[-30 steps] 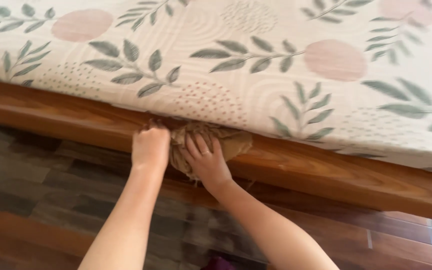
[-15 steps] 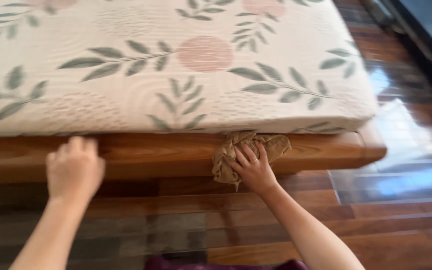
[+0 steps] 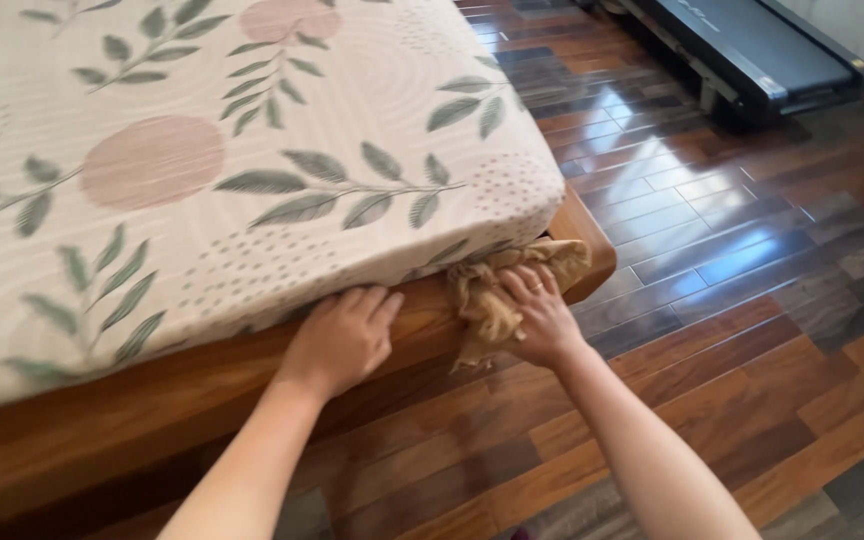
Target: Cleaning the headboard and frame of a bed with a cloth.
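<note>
Looking down from the head camera, the right hand (image 3: 542, 320) presses a crumpled tan cloth (image 3: 497, 290) against the wooden bed frame (image 3: 582, 235), right at its near corner below the mattress (image 3: 252, 170) with its leaf-and-circle print. The fingers lie spread over the rag and curl into its folds, so the hand is clamped on the cloth and pins it to the wood. The left hand (image 3: 340, 340) rests just beside it on the same rail, palm down, fingers together and lightly bent where the mattress edge meets the frame; it holds nothing.

By my reading, the step in hand is wiping the frame's side rail, and the cloth has reached the end of that rail. The next move probably calls for carrying the rag around the corner onto the adjoining side while keeping pressure on the wood, with the left hand steadying the body.

The cloth is bunched and has no clean shape; its longer run goes roughly along the rail, from a loose tail hanging toward the glossy wooden floor (image 3: 752, 260) up to the part draped on the corner. A dark treadmill (image 3: 752, 50) stands well apart.
</note>
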